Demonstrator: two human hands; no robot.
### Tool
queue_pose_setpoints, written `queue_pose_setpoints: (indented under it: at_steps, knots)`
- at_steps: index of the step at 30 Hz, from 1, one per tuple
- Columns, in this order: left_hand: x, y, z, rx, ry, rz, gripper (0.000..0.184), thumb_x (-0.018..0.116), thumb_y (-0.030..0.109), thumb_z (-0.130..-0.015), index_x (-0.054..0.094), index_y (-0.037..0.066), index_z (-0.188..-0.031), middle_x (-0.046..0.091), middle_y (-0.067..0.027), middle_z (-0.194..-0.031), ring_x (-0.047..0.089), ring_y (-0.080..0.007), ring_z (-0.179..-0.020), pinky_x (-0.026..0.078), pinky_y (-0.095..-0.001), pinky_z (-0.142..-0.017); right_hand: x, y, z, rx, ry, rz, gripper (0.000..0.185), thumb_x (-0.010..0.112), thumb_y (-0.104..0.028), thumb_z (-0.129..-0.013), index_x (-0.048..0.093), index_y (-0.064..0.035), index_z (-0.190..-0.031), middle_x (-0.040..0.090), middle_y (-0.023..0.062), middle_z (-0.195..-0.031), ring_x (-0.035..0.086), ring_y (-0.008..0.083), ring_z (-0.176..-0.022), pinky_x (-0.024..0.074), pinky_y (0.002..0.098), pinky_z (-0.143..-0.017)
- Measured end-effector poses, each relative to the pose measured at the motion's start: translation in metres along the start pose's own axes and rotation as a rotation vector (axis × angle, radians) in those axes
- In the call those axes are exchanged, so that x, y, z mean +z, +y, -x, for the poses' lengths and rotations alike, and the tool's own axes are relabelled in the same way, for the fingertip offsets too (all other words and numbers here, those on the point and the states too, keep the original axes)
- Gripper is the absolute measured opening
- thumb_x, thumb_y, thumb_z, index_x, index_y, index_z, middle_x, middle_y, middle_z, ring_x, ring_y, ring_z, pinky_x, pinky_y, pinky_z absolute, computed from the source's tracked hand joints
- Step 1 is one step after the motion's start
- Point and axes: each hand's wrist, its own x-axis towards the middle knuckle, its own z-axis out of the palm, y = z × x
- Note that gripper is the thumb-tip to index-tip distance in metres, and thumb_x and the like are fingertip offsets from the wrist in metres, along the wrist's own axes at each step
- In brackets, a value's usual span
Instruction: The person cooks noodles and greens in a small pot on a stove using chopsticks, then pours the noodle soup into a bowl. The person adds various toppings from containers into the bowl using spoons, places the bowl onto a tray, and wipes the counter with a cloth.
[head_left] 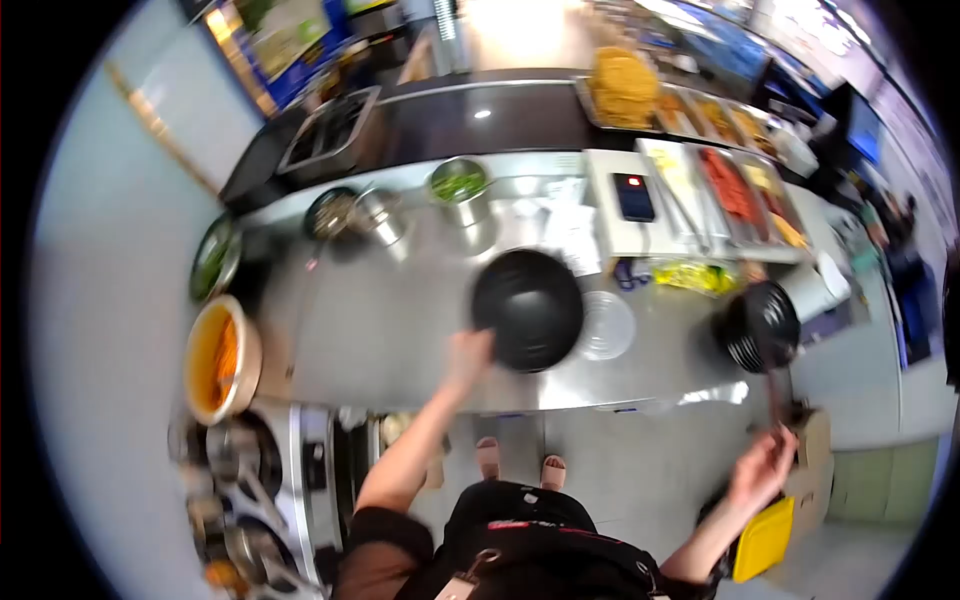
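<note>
My left hand point(468, 362) grips the near-left rim of a round black bowl point(528, 308) on the steel counter. The bowl shows a dark inside with a shine in it. My right hand point(762, 468) is closed around a thin, dark reddish handle point(774, 398). This handle reaches up towards a stack of ribbed black bowls point(742, 343) at the counter's right end; its far end is blurred, so I cannot make out its kind. A clear round plastic lid point(607, 325) lies just right of the black bowl.
A tub of orange shreds point(222, 360) and a bowl of greens point(215, 258) stand at the left. Metal pots, one with chopped greens point(459, 188), line the back. At right are a black device point(633, 197), food trays point(735, 195), scissors point(630, 274) and a yellow packet point(693, 278).
</note>
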Motion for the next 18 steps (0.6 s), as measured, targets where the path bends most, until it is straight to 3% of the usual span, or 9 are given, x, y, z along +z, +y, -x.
queue_pose_setpoints:
  at_steps: [1, 2, 3, 4, 5, 11, 14, 16, 18]
  knots:
    - [-0.038, 0.012, 0.009, -0.308, 0.07, 0.049, 0.03, 0.053, 0.02, -0.086, 0.061, 0.003, -0.063, 0.054, -0.018, -0.056, 0.054, -0.0292, -0.051, 0.041, -0.0421, -0.049, 0.006, 0.026, -0.004, -0.109, 0.161, 0.131, 0.016, 0.054, -0.011, -0.095, 0.063, 0.0018, -0.099, 0.066, 0.0118, -0.099, 0.061, 0.0173, -0.092, 0.0505, 0.0248, -0.077]
    - [-0.058, -0.032, 0.014, -0.36, 0.159, 0.054, 0.033, 0.053, 0.021, -0.087, 0.056, 0.004, -0.059, 0.054, -0.014, -0.054, 0.052, -0.0236, -0.047, 0.04, -0.0399, -0.046, 0.014, 0.05, -0.006, -0.045, 0.076, 0.017, 0.016, 0.055, -0.011, -0.094, 0.063, 0.0023, -0.098, 0.066, 0.0122, -0.101, 0.062, 0.0186, -0.094, 0.0506, 0.0279, -0.086]
    - [-0.078, -0.038, 0.02, -0.442, 0.252, 0.349, 0.034, 0.054, 0.019, -0.088, 0.053, 0.003, -0.058, 0.053, -0.0075, -0.053, 0.048, -0.0161, -0.044, 0.038, -0.0354, -0.042, 0.035, 0.075, -0.005, -0.006, 0.107, -0.002, 0.016, 0.055, -0.012, -0.094, 0.062, 0.0022, -0.096, 0.067, 0.0133, -0.099, 0.064, 0.0213, -0.095, 0.0528, 0.0308, -0.087]
    - [-0.092, -0.058, 0.018, -0.497, 0.363, 0.357, 0.032, 0.055, 0.017, -0.088, 0.049, 0.004, -0.059, 0.049, -0.0026, -0.053, 0.046, -0.0113, -0.043, 0.036, -0.0299, -0.038, 0.05, 0.097, -0.003, 0.044, 0.171, -0.05, 0.018, 0.055, -0.014, -0.094, 0.062, 0.0024, -0.095, 0.067, 0.0142, -0.098, 0.065, 0.0233, -0.093, 0.0543, 0.0325, -0.086]
    - [-0.103, -0.092, 0.018, -0.497, 0.413, 0.403, 0.031, 0.057, 0.019, -0.087, 0.048, 0.005, -0.061, 0.05, -0.0037, -0.052, 0.046, -0.012, -0.039, 0.032, -0.0271, -0.036, 0.063, 0.118, -0.002, 0.108, 0.231, -0.104, 0.019, 0.055, -0.015, -0.095, 0.062, 0.0026, -0.094, 0.067, 0.0151, -0.097, 0.066, 0.0253, -0.092, 0.0557, 0.0343, -0.085]
    - [-0.125, -0.146, 0.009, -0.709, 0.482, 0.534, 0.032, 0.053, 0.028, -0.092, 0.051, 0.004, -0.071, 0.055, -0.0073, -0.055, 0.047, -0.0132, -0.04, 0.034, -0.0259, -0.036, 0.097, 0.201, 0.01, 0.394, 0.297, -0.164, 0.026, 0.052, -0.02, -0.096, 0.061, 0.0042, -0.092, 0.067, 0.0174, -0.094, 0.067, 0.0292, -0.09, 0.059, 0.036, -0.079]
    - [-0.131, -0.134, 0.019, -0.732, 0.447, 0.522, 0.058, 0.048, 0.058, -0.092, 0.053, 0.005, -0.068, 0.056, -0.0061, -0.056, 0.049, -0.012, -0.043, 0.037, -0.0242, -0.039, 0.098, 0.216, 0.011, 0.308, 0.311, -0.113, 0.022, 0.054, -0.016, -0.095, 0.061, 0.0036, -0.092, 0.068, 0.0157, -0.094, 0.068, 0.0277, -0.087, 0.0588, 0.0357, -0.081]
    - [-0.126, -0.126, 0.036, -0.638, 0.502, 0.408, 0.058, 0.044, 0.055, -0.095, 0.054, 0.005, -0.068, 0.054, -0.0042, -0.059, 0.049, -0.0116, -0.052, 0.04, -0.0265, -0.048, 0.092, 0.217, 0.008, 0.336, 0.303, -0.138, 0.019, 0.054, -0.015, -0.095, 0.062, 0.0027, -0.092, 0.068, 0.0135, -0.095, 0.067, 0.0259, -0.09, 0.0576, 0.0358, -0.085]
    - [-0.111, -0.096, 0.061, -0.443, 0.405, 0.215, 0.041, 0.052, 0.038, -0.096, 0.055, 0.003, -0.074, 0.055, -0.0036, -0.065, 0.049, -0.0125, -0.061, 0.042, -0.0303, -0.059, 0.087, 0.218, 0.001, 0.362, 0.282, -0.123, 0.019, 0.054, -0.014, -0.096, 0.062, 0.0026, -0.093, 0.068, 0.0132, -0.096, 0.067, 0.0256, -0.091, 0.057, 0.0364, -0.087]
